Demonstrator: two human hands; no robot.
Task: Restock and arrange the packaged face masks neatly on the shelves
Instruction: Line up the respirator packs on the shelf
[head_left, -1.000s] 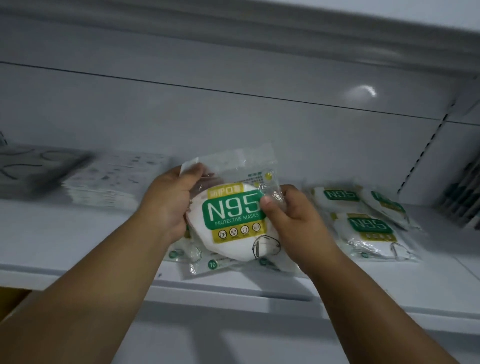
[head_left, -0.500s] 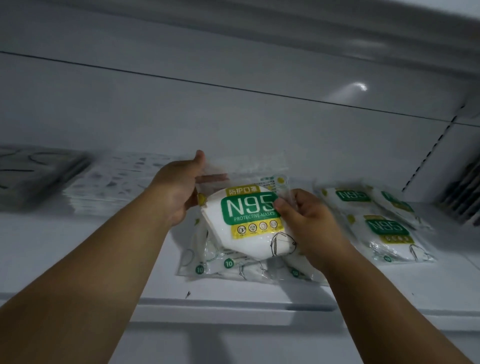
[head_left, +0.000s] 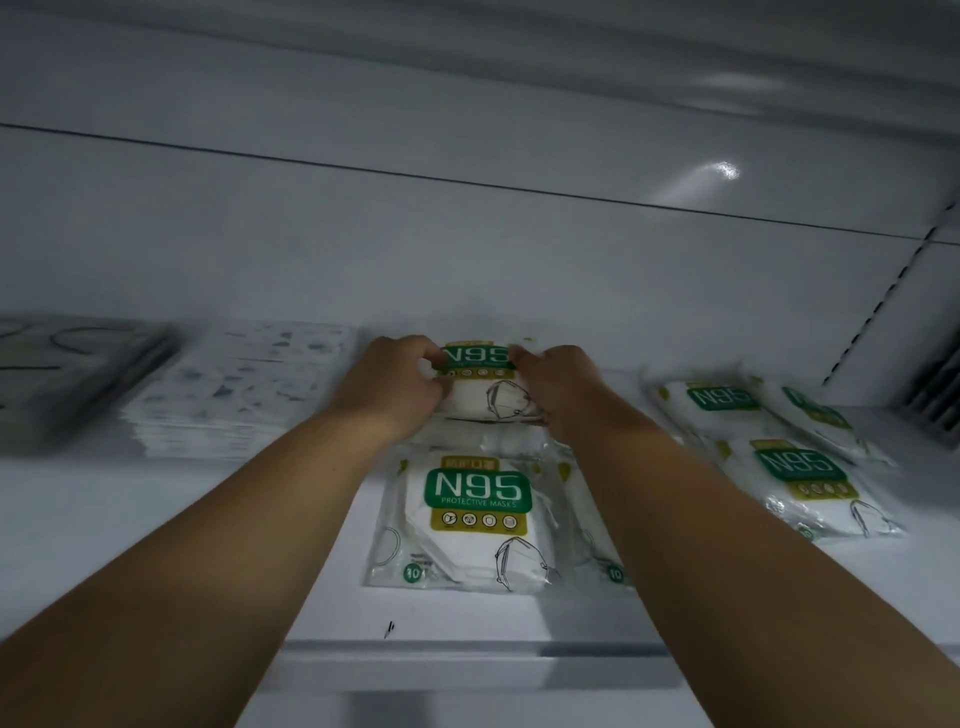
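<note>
Shelf (head_left: 156, 545): a white shelf is seen spanning the view, with a pale back panel behind.
Side stacks: patterned mask packs (head_left: 244, 384) are stacked at 9 o'clock; loose N95 packs (head_left: 795, 462) are scattered at 3 o'clock.
Front pack (head_left: 475, 514): an N95 pack is laid flat at centre.
Held pack (head_left: 480, 379): another is gripped at 12 o'clock, behind the front pack.
Risk: the slippery film could slide askew or nudge the front pack if released unevenly.
Left hand (head_left: 395, 387): fingers are curled round the held pack's left edge.
Right hand (head_left: 558, 387): fingers are curled round its right edge.
</note>
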